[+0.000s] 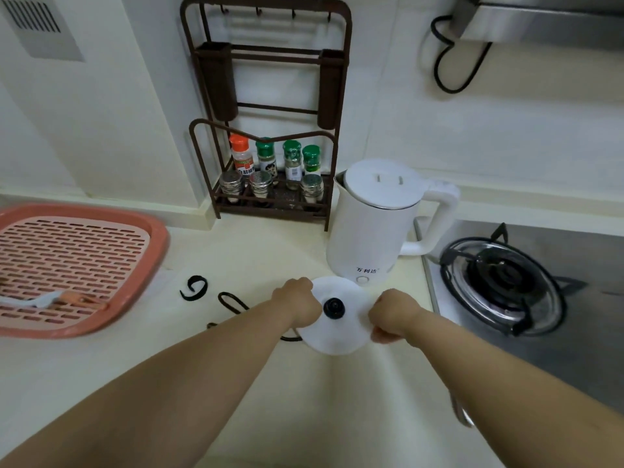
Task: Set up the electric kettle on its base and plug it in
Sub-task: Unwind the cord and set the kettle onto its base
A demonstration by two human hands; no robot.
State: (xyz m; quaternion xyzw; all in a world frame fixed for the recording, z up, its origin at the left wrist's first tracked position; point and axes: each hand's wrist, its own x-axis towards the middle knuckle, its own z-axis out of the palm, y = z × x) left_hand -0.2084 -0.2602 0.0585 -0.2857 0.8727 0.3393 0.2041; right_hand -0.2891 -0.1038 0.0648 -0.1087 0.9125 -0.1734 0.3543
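On the cream tabletop (256,251), seen from the head camera, we list the following.

Item one: a round white plastic kettle base (337,320) with a black central connector (334,308), lying flat near the front of the tabletop. We hold it at both sides. Our left hand (299,304) has its fingers curled over the left rim; our right hand (391,315) has its fingers clenched on the right rim, the thumb pinching the edge.

Item two: a tall white electric kettle (374,224) with closed lid and looped handle to the right, standing upright just behind the base, touching or nearly touching its far edge, not seated on it.

Item three: a black power cord (233,302), lying in loops on the tabletop left of the base and passing under our left forearm; its plug end we cannot make out. A separate black curled strap (194,288) lies further left.

Item four: a pink perforated plastic drain tray (74,261) at far left, with a small utensil on it, too blurred to identify.

Item five: a dark brown metal rack (266,106) against the white wall, holding four capped spice bottles (280,160) in its back row and three steel shakers (260,184) in front.

Item six: a black gas burner (499,282) set in a steel hob (574,251) at right, beside the kettle.

Item seven: a black cable (452,62) looped on the wall at upper right, beneath a steel hood (540,18).
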